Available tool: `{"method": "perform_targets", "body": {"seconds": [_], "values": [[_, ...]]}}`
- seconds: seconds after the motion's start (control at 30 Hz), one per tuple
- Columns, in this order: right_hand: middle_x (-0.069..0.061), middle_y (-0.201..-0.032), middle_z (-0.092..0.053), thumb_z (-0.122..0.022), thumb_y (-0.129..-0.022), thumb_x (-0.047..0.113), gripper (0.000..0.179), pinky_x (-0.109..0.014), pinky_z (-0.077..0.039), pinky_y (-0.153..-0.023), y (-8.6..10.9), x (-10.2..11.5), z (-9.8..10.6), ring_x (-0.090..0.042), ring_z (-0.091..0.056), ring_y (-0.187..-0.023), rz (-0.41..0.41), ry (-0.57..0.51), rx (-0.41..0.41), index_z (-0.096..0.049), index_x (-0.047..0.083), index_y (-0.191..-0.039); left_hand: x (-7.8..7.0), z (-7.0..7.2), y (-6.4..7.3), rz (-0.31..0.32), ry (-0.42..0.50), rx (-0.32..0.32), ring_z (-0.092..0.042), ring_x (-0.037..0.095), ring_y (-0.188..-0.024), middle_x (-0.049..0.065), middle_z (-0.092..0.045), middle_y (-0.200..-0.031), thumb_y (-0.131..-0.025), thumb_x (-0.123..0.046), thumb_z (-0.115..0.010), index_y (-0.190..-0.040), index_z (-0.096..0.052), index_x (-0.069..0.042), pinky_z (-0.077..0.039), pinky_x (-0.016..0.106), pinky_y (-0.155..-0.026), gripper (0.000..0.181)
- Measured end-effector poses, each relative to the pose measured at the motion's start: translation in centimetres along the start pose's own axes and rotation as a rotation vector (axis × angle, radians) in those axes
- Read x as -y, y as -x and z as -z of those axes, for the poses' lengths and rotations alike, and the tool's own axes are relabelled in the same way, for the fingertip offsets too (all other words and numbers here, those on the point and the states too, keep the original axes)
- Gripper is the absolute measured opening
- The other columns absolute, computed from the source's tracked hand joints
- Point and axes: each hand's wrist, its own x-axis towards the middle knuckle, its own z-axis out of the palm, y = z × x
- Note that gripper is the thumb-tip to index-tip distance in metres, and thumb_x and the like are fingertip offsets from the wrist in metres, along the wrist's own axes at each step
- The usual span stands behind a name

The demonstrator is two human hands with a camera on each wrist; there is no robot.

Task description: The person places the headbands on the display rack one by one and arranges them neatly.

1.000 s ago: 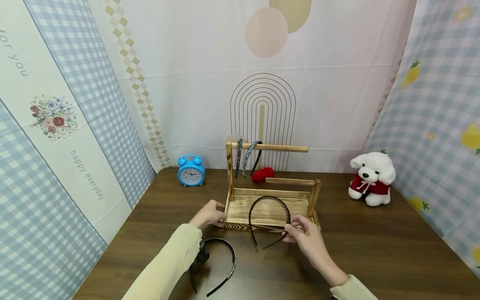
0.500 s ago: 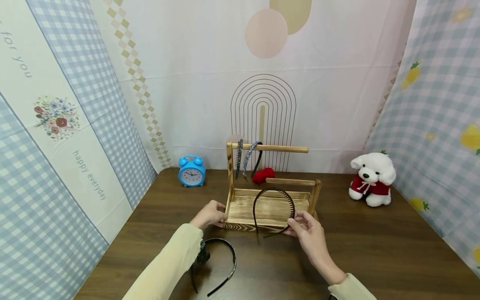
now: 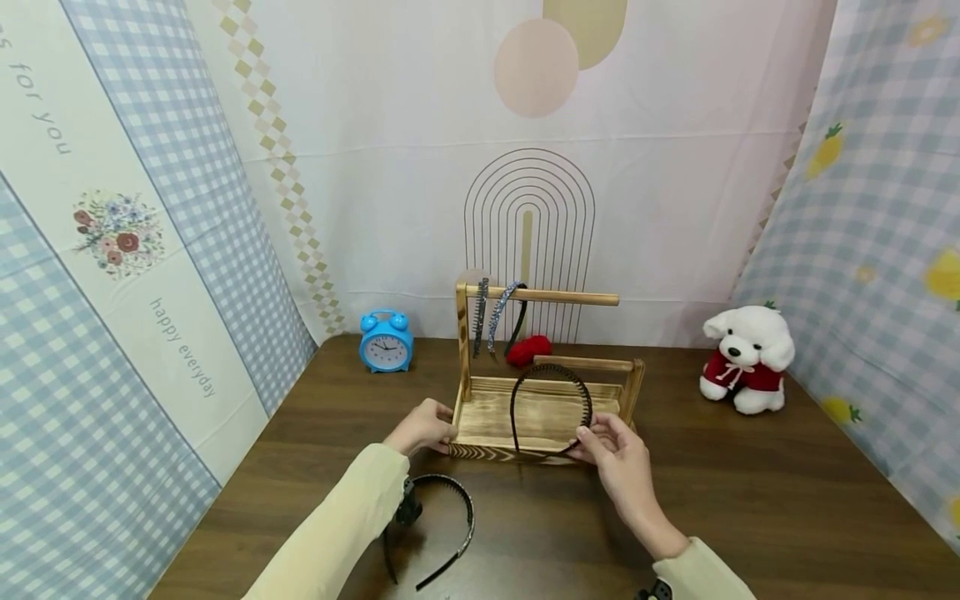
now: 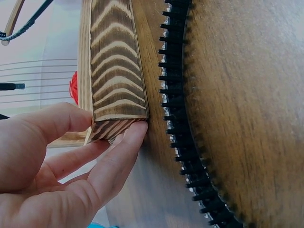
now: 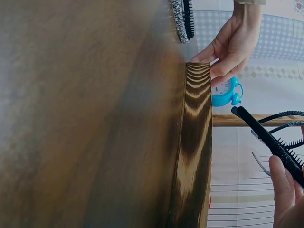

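My right hand (image 3: 621,460) pinches one side of a black toothed headband (image 3: 513,414), held up in front of the wooden rack's tray (image 3: 480,429). In the right wrist view this headband (image 5: 266,135) slants above the fingers. My left hand (image 3: 422,427) grips the tray's front left corner; the left wrist view has thumb and fingers around the wooden end (image 4: 118,124). From the rack's upper bar (image 3: 573,297) hang a dark glittery headband (image 3: 480,321) and a blue sparkly headband (image 3: 501,315). Another glittery black headband (image 3: 467,508) lies on the table beside my left forearm.
A lower wooden bar (image 3: 585,363) crosses the rack's right side. Behind the rack sits a red fuzzy item (image 3: 529,351). A blue alarm clock (image 3: 387,343) stands back left, and a white plush dog (image 3: 747,358) in a red top sits back right. Cloth backdrops surround the table.
My right hand has raised the black headband and carried it slightly right and away from me, over the rack's tray. The left hand stays on the tray corner.
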Motion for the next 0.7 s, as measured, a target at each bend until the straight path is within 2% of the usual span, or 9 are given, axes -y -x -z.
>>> {"method": "perform_targets", "body": {"seconds": [0.2, 0.43, 0.7], "values": [[-0.005, -0.085, -0.065, -0.061, -0.091, -0.007, 0.024, -0.028, -0.063, -0.067, -0.4, 0.0, -0.6, -0.009, -0.069, -0.072, 0.026, -0.021, 0.008, -0.055, -0.013, -0.113, 0.0, 0.0, 0.0, 0.003, 0.002, -0.002, -0.057, 0.016, -0.06, 0.015, -0.06, -0.083, -0.084, 0.009, -0.055, -0.133, -0.045, 0.018, -0.063, 0.037, -0.067, 0.051], [-0.007, -0.086, -0.064, -0.062, -0.091, -0.006, 0.02, -0.028, -0.063, -0.068, -1.0, 0.0, -0.9, -0.011, -0.07, -0.072, 0.031, 0.006, 0.005, -0.059, -0.01, -0.11, 0.0, 0.0, 0.2, 0.013, 0.002, 0.006, -0.052, 0.015, -0.062, 0.014, -0.057, -0.088, -0.085, 0.008, -0.056, -0.135, -0.044, 0.018, -0.063, 0.039, -0.07, 0.053], [-0.008, -0.086, -0.062, -0.062, -0.09, -0.008, 0.017, -0.037, -0.063, -0.071, -1.9, 0.0, -1.4, -0.01, -0.069, -0.069, 0.06, 0.001, 0.004, -0.059, -0.012, -0.106, -0.3, 0.0, 0.2, 0.01, -0.003, 0.004, -0.056, 0.016, -0.064, 0.016, -0.06, -0.09, -0.085, 0.008, -0.057, -0.135, -0.045, 0.017, -0.063, 0.038, -0.069, 0.053]]}}
